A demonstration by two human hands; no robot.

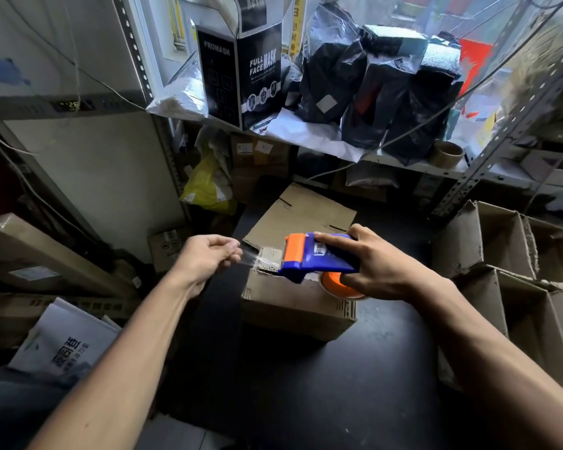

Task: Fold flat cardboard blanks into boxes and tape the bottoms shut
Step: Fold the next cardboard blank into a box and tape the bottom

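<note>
Tape dispenser [319,258]: blue, orange. Cardboard box [298,308]: brown. Mask carton [241,76], 12 o'clock: black, white lettering.

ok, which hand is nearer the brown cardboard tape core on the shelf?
Right. The right hand, gripping the blue-and-orange tape dispenser, sits below and left of the brown cardboard tape core. The left hand, pinching the clear tape end, is much farther left.

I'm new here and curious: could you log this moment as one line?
step: pulling tape | left hand: pinches clear tape end | right hand: grips tape dispenser | cardboard box: under dispenser
</note>
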